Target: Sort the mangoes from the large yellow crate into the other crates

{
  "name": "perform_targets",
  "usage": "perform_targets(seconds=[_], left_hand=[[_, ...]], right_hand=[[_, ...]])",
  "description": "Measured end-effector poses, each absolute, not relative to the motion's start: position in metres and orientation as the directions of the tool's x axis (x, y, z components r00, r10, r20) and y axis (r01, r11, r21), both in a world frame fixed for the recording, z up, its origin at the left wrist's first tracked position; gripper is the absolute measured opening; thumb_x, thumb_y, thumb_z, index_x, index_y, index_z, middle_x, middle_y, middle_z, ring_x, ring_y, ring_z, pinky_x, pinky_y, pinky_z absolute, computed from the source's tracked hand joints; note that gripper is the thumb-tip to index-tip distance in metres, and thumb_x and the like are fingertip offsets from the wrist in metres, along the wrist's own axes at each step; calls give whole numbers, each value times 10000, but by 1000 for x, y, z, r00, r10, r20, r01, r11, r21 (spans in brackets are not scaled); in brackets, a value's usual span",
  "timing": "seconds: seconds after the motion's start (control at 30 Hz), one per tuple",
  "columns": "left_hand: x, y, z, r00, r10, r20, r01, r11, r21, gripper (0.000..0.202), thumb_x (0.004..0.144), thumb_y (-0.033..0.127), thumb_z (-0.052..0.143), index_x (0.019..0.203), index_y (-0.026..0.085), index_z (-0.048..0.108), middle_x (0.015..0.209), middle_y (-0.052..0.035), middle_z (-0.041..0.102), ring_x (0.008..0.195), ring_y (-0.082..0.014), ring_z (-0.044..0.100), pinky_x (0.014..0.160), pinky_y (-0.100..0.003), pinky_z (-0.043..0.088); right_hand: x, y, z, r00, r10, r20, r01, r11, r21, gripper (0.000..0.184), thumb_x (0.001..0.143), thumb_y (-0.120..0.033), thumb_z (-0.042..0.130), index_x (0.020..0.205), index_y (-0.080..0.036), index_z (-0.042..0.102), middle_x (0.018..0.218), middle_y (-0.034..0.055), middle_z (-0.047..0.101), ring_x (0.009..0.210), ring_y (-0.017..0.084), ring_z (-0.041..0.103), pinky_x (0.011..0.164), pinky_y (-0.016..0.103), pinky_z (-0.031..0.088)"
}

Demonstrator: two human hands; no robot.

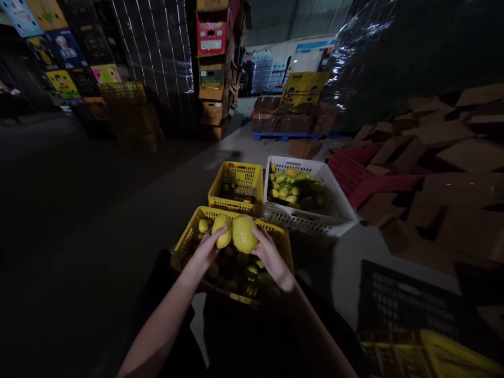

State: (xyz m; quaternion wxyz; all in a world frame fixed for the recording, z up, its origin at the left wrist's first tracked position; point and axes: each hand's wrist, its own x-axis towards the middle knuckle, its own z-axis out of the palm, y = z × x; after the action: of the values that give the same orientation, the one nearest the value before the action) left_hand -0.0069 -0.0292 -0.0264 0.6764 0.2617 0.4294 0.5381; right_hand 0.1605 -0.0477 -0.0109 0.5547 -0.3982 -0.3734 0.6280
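Holding, left hand: the left hand [207, 251] is closed round the left fruit [222, 229], with the fingers wrapped on its lower half from beneath.
Left fruit: yellow, oblong and smooth-skinned, the smaller of the two, standing on end.
Right fruit: the right fruit [244, 233] is plumper, egg-shaped and bright yellow, with a clean skin, and sits close beside the left one.
Right hand: the right hand [271, 257] is clamped on the right fruit, with the fingers on its lower right flank.
Where: both fruits are held up over the far end of the near crate [181, 251], a yellow mesh one in front of the person.
Near crate: it holds more fruit, but most of it lies in shadow and is too dark to count.
Far crate: the far crate [236, 181], also yellow, stands just behind, and a few fruits at its bottom are hard to make out.
White crate: the white crate [334, 207] stands to its right, with yellow and green fruit heaped toward its left side.
Dim at left: the prints on the stacked boxes [63, 58] cannot be read.
Hidden in the middle: the forearms cover part of the near crate's front rim.
Dim at right: the cardboard [452, 157] fades into the dark, and the black crate [397, 299] barely shows against the floor.
Cut off: a yellow bin [452, 359] at the bottom right runs out of view.
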Motion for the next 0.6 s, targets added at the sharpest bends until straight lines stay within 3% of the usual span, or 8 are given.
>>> perform_targets(seconds=[0.17,0.3,0.47,0.6], left_hand=[[-6,-28,-28,117,941,-318,-553,328,766,378,797,478,749,1007,167,708,1036,-89,765,1118,-311,675,964,-401,556],[-4,-28,-29,166,921,-354,-521,386,761,465,762,601,736,977,190,706,1064,-114,759,1107,-310,685,965,-420,566],[-3,-26,-20,47,855,-516,-557,451,698,405,778,537,754,961,185,676,1017,-115,766,1091,-306,698,885,-404,600],[-6,-26,-11,88,801,-593,-612,513,602,389,823,537,707,957,177,650,961,-100,759,1004,-274,724,786,-366,622]], right_hand=[[153,-60,-11,-94,990,-106,-295,-129,-947,511,723,-422,837,1178,-274,658,1180,49,728,931,255,737,673,347,634],[153,-61,-4,-103,982,-159,-362,-186,-914,475,748,-487,797,1117,-244,625,1073,59,744,771,235,741,515,306,580],[156,-60,-1,-130,973,-189,-434,-227,-872,483,739,-452,803,1122,-238,603,957,41,753,617,208,716,449,285,520],[154,-58,-4,-170,968,-184,-485,-245,-839,436,750,-432,786,1103,-238,620,1013,41,759,729,244,744,515,317,561]])
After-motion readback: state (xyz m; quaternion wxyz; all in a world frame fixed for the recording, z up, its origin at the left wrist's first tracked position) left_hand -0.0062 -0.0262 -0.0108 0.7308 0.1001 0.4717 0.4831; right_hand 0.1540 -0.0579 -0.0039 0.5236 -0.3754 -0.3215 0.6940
